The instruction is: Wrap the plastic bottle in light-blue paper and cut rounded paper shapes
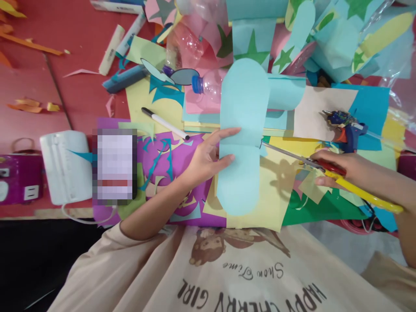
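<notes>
My left hand grips a long light-blue paper piece by its left edge, with the index finger and thumb resting on its front. The piece has rounded ends and a crease across its middle. In my right hand is a pair of scissors with red and yellow handles. The scissor tips point left and meet the paper's right edge near the crease. Behind the paper lies a clear plastic bottle with a blue cap, partly hidden.
A blue glue gun lies at the right. A black-and-white marker rests on coloured sheets. At the left are a phone and a white device with a cable. Cut paper with green stars fills the back.
</notes>
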Demonstrator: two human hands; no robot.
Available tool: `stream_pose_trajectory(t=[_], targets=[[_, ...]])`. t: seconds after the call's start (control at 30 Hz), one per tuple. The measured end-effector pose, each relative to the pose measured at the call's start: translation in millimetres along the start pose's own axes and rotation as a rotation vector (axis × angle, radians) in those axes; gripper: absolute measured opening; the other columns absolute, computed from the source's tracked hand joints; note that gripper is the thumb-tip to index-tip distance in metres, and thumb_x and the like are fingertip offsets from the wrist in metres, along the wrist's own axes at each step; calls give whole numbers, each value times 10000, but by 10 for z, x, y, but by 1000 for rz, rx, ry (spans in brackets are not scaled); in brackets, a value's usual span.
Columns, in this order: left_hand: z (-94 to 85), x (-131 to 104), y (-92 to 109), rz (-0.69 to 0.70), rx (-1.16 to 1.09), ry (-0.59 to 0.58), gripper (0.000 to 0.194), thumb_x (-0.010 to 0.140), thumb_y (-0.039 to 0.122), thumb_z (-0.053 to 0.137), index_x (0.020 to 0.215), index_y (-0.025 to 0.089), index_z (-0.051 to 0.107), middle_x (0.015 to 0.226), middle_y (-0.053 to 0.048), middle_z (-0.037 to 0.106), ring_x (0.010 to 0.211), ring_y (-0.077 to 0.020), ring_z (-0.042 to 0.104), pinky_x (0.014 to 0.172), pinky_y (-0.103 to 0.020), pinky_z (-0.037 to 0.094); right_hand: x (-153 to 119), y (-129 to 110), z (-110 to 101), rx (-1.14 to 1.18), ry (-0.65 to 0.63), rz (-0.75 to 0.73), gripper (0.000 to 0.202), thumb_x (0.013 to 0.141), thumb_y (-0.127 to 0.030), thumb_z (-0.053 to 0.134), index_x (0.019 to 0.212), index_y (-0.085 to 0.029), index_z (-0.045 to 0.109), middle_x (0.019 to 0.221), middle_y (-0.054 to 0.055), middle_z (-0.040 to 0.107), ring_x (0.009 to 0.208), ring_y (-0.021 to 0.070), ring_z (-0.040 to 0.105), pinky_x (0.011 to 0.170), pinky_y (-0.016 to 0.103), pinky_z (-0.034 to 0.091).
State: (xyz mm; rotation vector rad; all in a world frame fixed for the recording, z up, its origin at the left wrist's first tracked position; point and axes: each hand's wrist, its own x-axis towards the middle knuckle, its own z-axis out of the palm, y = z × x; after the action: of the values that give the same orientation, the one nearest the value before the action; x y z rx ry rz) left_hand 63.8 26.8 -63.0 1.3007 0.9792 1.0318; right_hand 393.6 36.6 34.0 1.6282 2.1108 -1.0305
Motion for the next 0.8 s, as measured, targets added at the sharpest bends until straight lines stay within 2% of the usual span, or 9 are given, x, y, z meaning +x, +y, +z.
stream_pose_trajectory(t=[0.1, 0.3, 0.37, 0.47, 0.6, 0.8], targets=[[-7, -27, -11, 23, 49, -18, 498, 803, 374, 702, 1273, 272, 575, 1289, -80, 585, 1046, -214, 633, 734, -265, 566, 21, -22, -14, -33, -63, 6, 608, 762, -753, 513, 1059, -230, 602, 1069, 101, 660, 807, 247, 629, 667, 356, 476], [-19, -78, -50, 64, 167, -58, 512, 833, 376, 669, 1328, 344, 542, 1281, -64, 598, 903, -185, 654, 627, -260, 555, 32, 22, 43, -79, -2, -41, 707, 718, -830, 478, 1045, -225, 643, 927, 95, 664, 742, 234, 611, 604, 328, 450], [-27, -85, -69, 104, 182, -70, 519, 837, 336, 668, 1337, 360, 532, 1309, -53, 591, 974, -198, 652, 680, -270, 568, 24, 48, 59, -90, 9, -67, 697, 735, -816, 478, 1064, -226, 647, 923, 96, 665, 742, 228, 607, 606, 323, 446], [-38, -84, -87, 158, 207, -100, 542, 839, 298, 661, 1360, 339, 515, 1338, -55, 588, 1139, -231, 614, 861, -322, 569, 15, 75, 74, -108, 32, -82, 644, 755, -770, 518, 1084, -231, 647, 902, 84, 663, 715, 209, 588, 614, 319, 446], [-39, -74, -91, 191, 230, -141, 554, 842, 295, 650, 1376, 311, 502, 1372, -60, 581, 1280, -253, 536, 1090, -427, 453, 22, 59, 62, -110, 29, -87, 620, 741, -754, 553, 1079, -244, 653, 902, 72, 667, 681, 193, 577, 609, 314, 446], [-23, -77, -79, 181, 259, -101, 539, 814, 356, 680, 1334, 307, 547, 1325, -57, 616, 1256, -258, 554, 1108, -460, 431, 34, -36, 32, -111, 17, -101, 681, 727, -806, 504, 1089, -252, 665, 854, 73, 650, 691, 205, 587, 612, 318, 441]])
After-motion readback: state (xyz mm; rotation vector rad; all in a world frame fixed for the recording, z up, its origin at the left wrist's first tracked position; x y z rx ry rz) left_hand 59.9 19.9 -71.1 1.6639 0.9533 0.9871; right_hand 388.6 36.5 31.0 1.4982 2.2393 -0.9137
